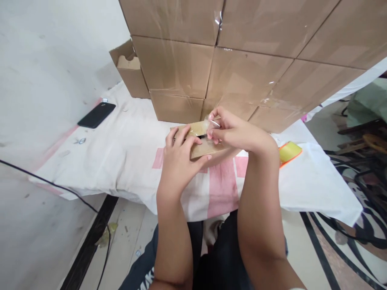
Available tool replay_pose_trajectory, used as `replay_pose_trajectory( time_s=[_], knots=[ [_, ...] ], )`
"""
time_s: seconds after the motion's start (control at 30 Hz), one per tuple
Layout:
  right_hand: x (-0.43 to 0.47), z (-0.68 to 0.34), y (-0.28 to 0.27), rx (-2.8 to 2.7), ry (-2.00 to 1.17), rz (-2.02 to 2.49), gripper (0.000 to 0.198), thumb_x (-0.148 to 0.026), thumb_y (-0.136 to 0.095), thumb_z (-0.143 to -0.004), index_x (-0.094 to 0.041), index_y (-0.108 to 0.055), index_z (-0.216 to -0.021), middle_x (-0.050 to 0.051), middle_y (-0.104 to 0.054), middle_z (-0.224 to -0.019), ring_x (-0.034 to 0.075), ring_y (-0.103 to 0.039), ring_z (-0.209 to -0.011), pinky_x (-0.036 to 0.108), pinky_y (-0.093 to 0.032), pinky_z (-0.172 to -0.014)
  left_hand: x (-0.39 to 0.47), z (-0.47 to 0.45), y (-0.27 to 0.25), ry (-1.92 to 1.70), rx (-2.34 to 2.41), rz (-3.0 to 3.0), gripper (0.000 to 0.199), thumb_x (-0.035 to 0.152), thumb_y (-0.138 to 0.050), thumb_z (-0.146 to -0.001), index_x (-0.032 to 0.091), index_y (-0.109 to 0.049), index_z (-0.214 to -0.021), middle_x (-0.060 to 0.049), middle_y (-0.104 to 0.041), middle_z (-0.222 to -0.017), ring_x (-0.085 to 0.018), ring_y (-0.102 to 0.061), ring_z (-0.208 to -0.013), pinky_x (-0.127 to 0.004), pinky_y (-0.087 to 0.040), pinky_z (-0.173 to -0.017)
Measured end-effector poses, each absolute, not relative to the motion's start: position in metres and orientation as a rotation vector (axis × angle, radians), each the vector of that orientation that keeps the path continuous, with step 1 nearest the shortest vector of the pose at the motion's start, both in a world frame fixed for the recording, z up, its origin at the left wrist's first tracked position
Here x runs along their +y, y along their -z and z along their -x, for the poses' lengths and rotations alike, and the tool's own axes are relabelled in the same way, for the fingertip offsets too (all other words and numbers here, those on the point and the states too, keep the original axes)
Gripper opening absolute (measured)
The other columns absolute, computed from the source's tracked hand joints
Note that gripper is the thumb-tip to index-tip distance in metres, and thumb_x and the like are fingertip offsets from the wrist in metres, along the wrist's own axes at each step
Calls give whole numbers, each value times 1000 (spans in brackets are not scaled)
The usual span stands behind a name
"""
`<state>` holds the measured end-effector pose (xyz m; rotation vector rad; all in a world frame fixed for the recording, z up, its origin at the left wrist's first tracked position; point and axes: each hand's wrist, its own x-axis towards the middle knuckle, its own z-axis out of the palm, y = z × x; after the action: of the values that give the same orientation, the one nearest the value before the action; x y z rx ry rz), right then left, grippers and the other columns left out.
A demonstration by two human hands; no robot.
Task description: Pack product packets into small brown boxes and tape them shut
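A small cardboard box [208, 150] lies on the cloth-covered table in front of me, a dark gap showing between its top flaps. My left hand [183, 155] rests on the box's left end, fingers spread over the flaps and thumb along the near side. Above the right part of the box, my right hand [229, 131] pinches a piece of clear tape [214, 124] between thumb and fingers. Part of the tape is hidden behind those fingers, so I cannot tell how much of it sticks to the box.
Taped cardboard boxes [178, 66] form a tall stack just behind. An open carton [130, 74] stands left of it. A black phone [96, 114] lies on the white and pink tablecloth [133, 157]. At right sits a yellow tape roll [290, 153]. A black cable [75, 195] hangs at left.
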<state>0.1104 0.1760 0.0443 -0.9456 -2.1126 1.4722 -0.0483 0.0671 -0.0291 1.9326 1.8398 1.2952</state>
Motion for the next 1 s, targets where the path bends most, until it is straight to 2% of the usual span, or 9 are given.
replay_pose_trajectory(
  time_s=[0.07, 0.23, 0.33, 0.47, 0.57, 0.67, 0.77, 0.9, 1.0],
  knots=[
    [173, -109, -46, -2136, -1469, 940, 32, -3, -59, -79, -24, -43, -97, -3, -61, -78, 14, -58, -65, 28, -43, -62, 68, 48, 31, -1302, 1849, -1934, 37, 41, -82, -76, 24, -61, -101, -8, -50, -151, -37, -32, -145, -57, -32, -118],
    [164, -109, -51, -2157, -1381, 980, 30, -8, -57, -82, -25, -39, -97, -3, -58, -79, 13, -56, -66, 29, -44, -65, 73, 46, 40, -1460, 1964, -1902, 75, 58, -80, -74, 23, -49, -133, -14, -43, -158, -39, -30, -151, -58, -35, -116],
    [164, -111, -52, -2156, -1333, 987, 29, -10, -57, -83, -26, -38, -98, -3, -55, -78, 14, -55, -67, 30, -46, -67, 76, 52, 44, -1356, 1966, -2048, 66, 66, -72, -79, 25, -58, -129, -12, -52, -153, -38, -34, -149, -57, -37, -115],
    [171, -113, -54, -2203, -1240, 972, 28, -11, -56, -84, -26, -40, -101, -2, -53, -79, 16, -56, -72, 30, -44, -65, 83, 67, 44, -1346, 1951, -2160, 65, 71, -68, -78, 24, -66, -122, -13, -49, -154, -40, -43, -141, -56, -41, -110],
    [176, -107, -60, -2289, -1037, 896, 26, -11, -59, -86, -26, -43, -101, -1, -54, -81, 17, -56, -76, 31, -44, -67, 91, 74, 43, -1388, 1933, -2189, 64, 70, -71, -77, 23, -70, -119, -13, -64, -134, -35, -55, -123, -51, -45, -103],
    [178, -98, -67, -2281, -918, 783, 23, -14, -60, -89, -26, -44, -101, -1, -55, -82, 17, -56, -79, 33, -46, -72, 97, 77, 44, -1348, 1899, -2195, 68, 67, -70, -80, 23, -64, -131, -9, -70, -117, -30, -60, -110, -47, -44, -101],
    [179, -89, -68, -2238, -933, 740, 22, -19, -63, -90, -26, -45, -101, -1, -54, -83, 17, -57, -80, 33, -47, -75, 100, 79, 46, -1349, 1837, -2200, 71, 65, -68, -83, 26, -56, -141, -8, -69, -121, -29, -61, -114, -46, -44, -103],
    [187, -84, -58, -2243, -1045, 729, 23, -20, -67, -88, -25, -46, -98, -1, -54, -83, 16, -57, -81, 32, -47, -74, 101, 81, 48, -1410, 1772, -2200, 58, 64, -71, -81, 24, -66, -123, -9, -67, -130, -31, -59, -123, -46, -43, -106],
    [193, -85, -51, -2306, -1178, 764, 23, -16, -66, -87, -25, -48, -98, -1, -56, -83, 15, -57, -78, 30, -46, -70, 102, 80, 48, -1400, 1791, -2160, 62, 65, -71, -81, 23, -62, -126, -10, -67, -130, -31, -59, -125, -46, -42, -107]
  ],
)
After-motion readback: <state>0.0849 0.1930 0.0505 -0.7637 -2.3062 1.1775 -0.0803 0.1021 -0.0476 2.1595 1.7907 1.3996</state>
